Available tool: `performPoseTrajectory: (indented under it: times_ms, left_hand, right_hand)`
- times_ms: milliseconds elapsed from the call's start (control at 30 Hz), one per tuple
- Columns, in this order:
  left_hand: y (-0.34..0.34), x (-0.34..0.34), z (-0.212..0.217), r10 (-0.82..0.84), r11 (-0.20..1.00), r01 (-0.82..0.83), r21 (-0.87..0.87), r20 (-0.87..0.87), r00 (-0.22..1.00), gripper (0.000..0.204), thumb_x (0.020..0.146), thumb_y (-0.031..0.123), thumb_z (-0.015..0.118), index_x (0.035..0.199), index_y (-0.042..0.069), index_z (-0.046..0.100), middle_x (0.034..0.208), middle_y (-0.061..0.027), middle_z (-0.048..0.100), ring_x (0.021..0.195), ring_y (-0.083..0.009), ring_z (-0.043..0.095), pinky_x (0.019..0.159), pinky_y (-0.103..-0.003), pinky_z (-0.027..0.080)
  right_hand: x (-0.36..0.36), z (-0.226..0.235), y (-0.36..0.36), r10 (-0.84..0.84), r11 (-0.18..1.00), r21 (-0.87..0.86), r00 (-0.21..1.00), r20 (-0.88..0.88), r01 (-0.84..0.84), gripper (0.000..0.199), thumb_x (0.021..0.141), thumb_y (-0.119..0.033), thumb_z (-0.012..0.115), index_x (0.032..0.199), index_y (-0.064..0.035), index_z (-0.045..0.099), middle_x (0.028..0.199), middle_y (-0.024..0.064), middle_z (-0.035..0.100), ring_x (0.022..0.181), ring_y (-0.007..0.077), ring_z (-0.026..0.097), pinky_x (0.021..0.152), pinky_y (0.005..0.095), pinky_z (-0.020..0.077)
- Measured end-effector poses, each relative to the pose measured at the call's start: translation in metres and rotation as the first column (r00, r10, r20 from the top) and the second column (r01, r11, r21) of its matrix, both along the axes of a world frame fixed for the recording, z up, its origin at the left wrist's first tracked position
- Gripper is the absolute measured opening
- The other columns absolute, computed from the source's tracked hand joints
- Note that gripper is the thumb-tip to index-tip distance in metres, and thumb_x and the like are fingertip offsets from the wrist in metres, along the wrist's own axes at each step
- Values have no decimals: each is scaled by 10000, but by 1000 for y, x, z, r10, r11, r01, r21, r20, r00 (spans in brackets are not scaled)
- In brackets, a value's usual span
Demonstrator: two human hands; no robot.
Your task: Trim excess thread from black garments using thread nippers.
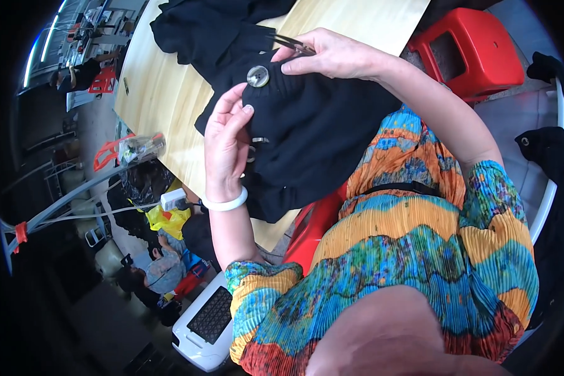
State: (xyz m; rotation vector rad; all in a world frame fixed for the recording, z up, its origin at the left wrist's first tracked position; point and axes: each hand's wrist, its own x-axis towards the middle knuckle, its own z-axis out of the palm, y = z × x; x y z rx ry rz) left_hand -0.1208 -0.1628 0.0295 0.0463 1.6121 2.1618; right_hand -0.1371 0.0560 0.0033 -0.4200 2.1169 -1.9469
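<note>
A black garment (319,125) is spread over the table edge and my lap. A large round button (257,76), grey and marbled, lies on it near its left edge. My left hand (225,135), with a white bangle (225,200) at the wrist, pinches the garment edge just below that button. Two more buttons, one of them the lower button (251,154), show edge-on beside the left palm. My right hand (335,53) grips dark thread snips (294,45) above the garment. Their two narrow blades point left and stand slightly apart, near the cloth beyond the button.
More black cloth (200,31) is heaped on the pale wooden table (163,88). A red plastic stool (482,53) stands at the upper right. At the left are a metal bar (75,193), a white power adapter (173,199) and a white grilled unit (200,338). A person (166,269) is farther off.
</note>
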Motion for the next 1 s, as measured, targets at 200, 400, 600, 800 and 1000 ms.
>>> performPoseTrajectory:
  times_ms: [200,400,600,800,1000]
  left_hand:
    - [21,-8,-2,-201,706,-409,-578,-718,667,281,752,69,642,1025,40,587,953,-91,545,846,-180,546,741,-266,446]
    - [46,-19,2,-485,544,-603,-584,-805,343,249,676,86,709,914,58,641,884,-103,529,778,-226,545,649,-283,453]
    - [46,-28,7,-425,653,-447,-612,-784,453,127,705,47,671,829,39,643,777,-71,553,706,-181,556,620,-254,439]
    - [32,-47,33,-262,881,105,-461,-289,921,63,802,77,591,825,19,606,919,-43,600,723,-54,515,657,-181,405]
    - [21,-53,54,-267,892,256,-372,22,963,74,815,137,587,808,66,608,883,-24,615,705,-35,523,610,-181,400]
  right_hand:
    - [-3,-5,4,-13,998,-56,1000,-14,12,286,810,-226,591,1017,-29,579,806,-2,563,677,58,481,622,202,396]
    - [-4,-5,3,-5,1000,-8,1000,-13,5,264,824,-210,562,988,-4,586,833,27,575,822,95,515,796,239,391]
    - [-6,2,8,18,999,45,999,-48,-16,246,826,-195,547,980,-7,584,828,23,568,789,89,508,762,234,391]
    - [-8,7,8,16,999,45,974,-224,-6,249,824,-167,539,1005,3,564,901,61,586,875,133,548,820,259,409]
    - [3,5,4,-230,958,81,908,-351,274,348,813,-264,553,1039,-3,509,855,122,586,831,220,582,766,311,446]
